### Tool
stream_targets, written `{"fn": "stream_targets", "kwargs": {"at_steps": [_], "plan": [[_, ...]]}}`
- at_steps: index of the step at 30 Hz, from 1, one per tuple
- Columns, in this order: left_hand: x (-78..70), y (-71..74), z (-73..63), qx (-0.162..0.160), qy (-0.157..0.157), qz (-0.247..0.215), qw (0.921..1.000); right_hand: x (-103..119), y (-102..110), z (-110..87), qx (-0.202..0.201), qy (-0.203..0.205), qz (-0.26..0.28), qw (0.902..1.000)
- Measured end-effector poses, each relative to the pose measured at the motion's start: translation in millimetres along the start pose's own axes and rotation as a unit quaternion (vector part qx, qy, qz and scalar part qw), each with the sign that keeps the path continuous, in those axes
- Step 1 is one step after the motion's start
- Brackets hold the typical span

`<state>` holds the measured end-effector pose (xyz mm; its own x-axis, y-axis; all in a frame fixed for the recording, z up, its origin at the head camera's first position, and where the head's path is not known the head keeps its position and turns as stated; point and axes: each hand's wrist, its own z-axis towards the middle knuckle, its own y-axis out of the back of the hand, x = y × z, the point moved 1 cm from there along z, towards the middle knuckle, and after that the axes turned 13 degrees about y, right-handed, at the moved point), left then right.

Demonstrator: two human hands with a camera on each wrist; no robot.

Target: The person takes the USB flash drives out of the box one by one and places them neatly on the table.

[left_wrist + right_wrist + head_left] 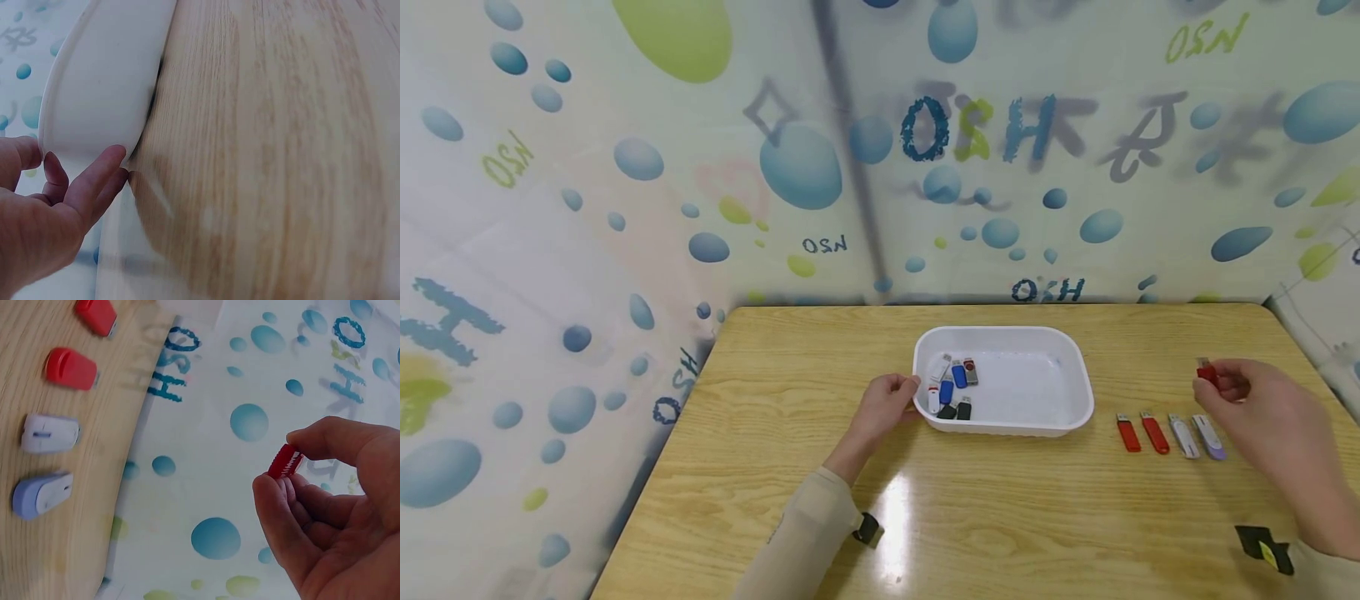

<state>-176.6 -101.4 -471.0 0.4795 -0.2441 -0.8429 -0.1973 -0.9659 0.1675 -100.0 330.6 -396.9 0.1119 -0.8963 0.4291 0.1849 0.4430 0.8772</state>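
Right hand (1276, 421): thumb and forefinger nearly together, pinching a red USB stick (1206, 372). It's just beyond the row of four sticks (1154, 433) on the table (775, 392). Left hand (883, 402) grips the white tray (1026, 383) at its left rim; seven sticks (947, 391) lie inside, left end.

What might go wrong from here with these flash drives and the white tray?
The small red drive could slip, since the right hand pinches it by the fingertips. Lowering that hand might nudge the purple-ended drive nearby. If the left hand tugs the white tray it holds, the drives inside may slide.
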Motion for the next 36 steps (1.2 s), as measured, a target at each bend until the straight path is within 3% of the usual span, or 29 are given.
{"fn": "stream_targets", "kwargs": {"at_steps": [8,15,24,36], "plan": [[-1.1,0.2,-2.3,-0.002,0.002,-0.001,1.0,-14,5,-3.6,0.006,-0.025,-0.027,0.9993],[-0.7,0.4,-1.9,-0.001,0.001,-0.003,1.0,-26,1,-2.1,0.029,-0.085,-0.027,0.9956],[0.0,0.4,-0.7,-0.002,0.001,-0.008,1.0,-48,-4,-6.2,0.009,-0.063,-0.04,0.9972],[1.9,0.0,1.5,0.005,-0.01,-0.018,0.9998,-67,-12,-11.2,0.029,-0.037,-0.059,0.9971]]}}
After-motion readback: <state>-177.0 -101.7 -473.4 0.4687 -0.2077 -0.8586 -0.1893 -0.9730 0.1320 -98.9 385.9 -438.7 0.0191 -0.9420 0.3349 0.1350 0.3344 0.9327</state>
